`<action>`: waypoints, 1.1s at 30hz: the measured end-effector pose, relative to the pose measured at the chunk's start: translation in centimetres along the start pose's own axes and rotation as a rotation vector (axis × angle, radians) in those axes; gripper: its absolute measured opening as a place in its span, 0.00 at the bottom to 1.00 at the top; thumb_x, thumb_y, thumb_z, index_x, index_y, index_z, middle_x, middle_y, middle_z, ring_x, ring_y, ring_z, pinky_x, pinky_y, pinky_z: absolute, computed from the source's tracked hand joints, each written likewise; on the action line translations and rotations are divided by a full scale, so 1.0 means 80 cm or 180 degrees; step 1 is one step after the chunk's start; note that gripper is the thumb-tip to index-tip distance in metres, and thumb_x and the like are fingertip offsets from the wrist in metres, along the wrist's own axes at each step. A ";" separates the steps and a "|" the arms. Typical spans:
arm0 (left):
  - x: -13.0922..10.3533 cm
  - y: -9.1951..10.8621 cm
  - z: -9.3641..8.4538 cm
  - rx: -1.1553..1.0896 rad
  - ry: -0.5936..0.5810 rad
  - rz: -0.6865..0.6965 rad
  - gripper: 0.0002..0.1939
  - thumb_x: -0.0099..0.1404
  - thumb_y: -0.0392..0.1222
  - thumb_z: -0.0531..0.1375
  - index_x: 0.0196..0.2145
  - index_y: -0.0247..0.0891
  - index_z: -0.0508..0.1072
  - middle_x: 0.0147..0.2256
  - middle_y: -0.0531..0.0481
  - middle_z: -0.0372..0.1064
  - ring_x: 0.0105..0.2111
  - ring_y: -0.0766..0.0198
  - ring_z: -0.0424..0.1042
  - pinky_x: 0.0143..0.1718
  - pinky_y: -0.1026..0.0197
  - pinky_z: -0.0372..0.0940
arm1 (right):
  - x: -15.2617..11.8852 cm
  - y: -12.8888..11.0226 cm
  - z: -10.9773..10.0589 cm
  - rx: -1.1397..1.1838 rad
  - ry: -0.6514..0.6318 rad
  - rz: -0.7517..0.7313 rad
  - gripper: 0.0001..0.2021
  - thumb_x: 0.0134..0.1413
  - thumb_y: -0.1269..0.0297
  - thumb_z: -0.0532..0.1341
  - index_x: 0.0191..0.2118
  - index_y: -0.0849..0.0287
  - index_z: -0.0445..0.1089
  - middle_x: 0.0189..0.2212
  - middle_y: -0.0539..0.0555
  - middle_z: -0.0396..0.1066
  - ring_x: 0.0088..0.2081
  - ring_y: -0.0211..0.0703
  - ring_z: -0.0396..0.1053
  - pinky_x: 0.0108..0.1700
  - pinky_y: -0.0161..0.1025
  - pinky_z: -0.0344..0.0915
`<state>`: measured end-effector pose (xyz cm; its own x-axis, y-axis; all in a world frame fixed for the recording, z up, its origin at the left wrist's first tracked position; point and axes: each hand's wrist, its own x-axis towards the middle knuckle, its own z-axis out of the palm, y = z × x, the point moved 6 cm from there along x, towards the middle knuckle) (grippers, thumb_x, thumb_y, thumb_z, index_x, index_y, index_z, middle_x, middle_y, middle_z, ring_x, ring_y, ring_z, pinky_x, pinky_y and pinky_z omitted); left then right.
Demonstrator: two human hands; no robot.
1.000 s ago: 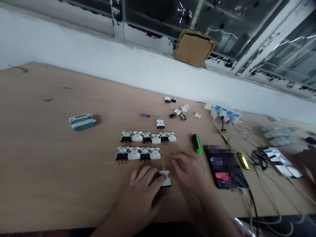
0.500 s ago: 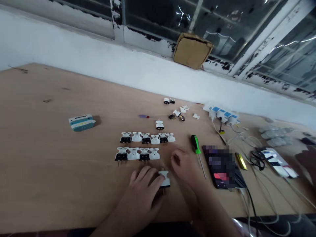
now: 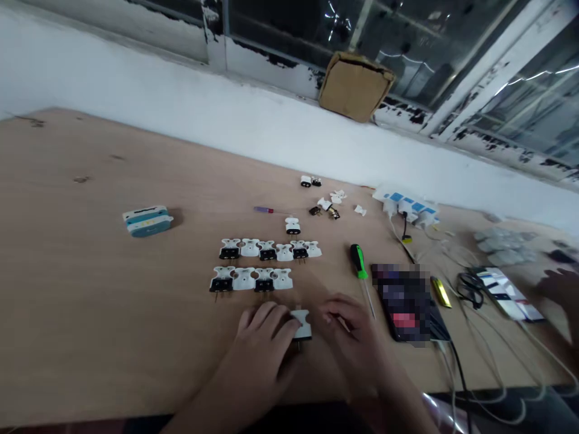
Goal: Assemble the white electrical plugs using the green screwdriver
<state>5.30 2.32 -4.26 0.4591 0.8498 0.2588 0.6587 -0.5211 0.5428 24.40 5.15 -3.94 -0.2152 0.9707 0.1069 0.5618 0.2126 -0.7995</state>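
My left hand (image 3: 266, 340) rests at the front of the wooden table, its fingers closed on a white plug piece (image 3: 302, 325) with a black base and metal prongs. Just right of that piece, my right hand (image 3: 353, 328) has thumb and fingertips pinched together; whatever they hold, if anything, is too small to make out. Beyond my hands lie two rows of plug halves, a nearer row (image 3: 244, 278) and a farther row (image 3: 249, 248), white shells with black inserts. A single white and black plug (image 3: 292, 226) stands behind them.
A green screwdriver (image 3: 358, 259), a tablet (image 3: 404, 304), a yellow object (image 3: 441, 292) and cables lie to the right. A power strip (image 3: 407, 208) is at the back. Farther right, a person's hand (image 3: 558, 295) is near a phone (image 3: 511, 293). A teal and white box (image 3: 148, 221) is left.
My right hand has moved down and slightly right, toward the plug piece's level. My left hand still holds the piece. The other person's hand shows more at the right edge.
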 end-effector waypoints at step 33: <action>-0.007 0.004 0.002 0.0307 0.0441 0.0332 0.09 0.68 0.38 0.66 0.47 0.44 0.77 0.53 0.46 0.71 0.53 0.51 0.68 0.50 0.50 0.57 | 0.007 -0.021 0.027 0.0343 -0.0232 -0.0307 0.10 0.64 0.72 0.62 0.37 0.54 0.81 0.39 0.54 0.74 0.41 0.41 0.76 0.44 0.35 0.74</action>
<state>5.33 1.66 -4.39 0.4460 0.7900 0.4206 0.6690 -0.6064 0.4298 21.65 5.08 -3.83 -0.3234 0.9349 0.1462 0.4477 0.2874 -0.8467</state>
